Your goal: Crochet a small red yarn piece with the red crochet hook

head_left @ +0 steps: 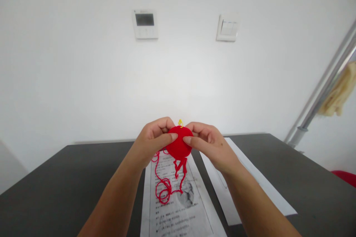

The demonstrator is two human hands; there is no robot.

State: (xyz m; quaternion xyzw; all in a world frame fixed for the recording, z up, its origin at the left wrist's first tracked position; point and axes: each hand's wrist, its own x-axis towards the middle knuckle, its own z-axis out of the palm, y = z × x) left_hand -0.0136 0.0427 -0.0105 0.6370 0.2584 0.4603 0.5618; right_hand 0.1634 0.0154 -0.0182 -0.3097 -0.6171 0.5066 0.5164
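Between my two hands is a round red knitted or crocheted piece (180, 148), held up above the table. My left hand (155, 137) pinches its left edge, thumb on the near face and fingers behind. On the right edge my right hand (207, 140) grips it the same way. A small yellow loop (180, 122), which looks like a stitch marker, sticks up from the top rim. Red yarn (164, 192) hangs from the bottom and lies in loose curls over a printed sheet (178, 214).
A second white sheet (233, 207) lies on the dark table (55, 185) to the right. The white wall behind carries a control panel (145, 24) and a light switch (228, 27). At right stand a metal pole (319, 96), a pale yellow cloth (338, 90) and something red (345, 177).
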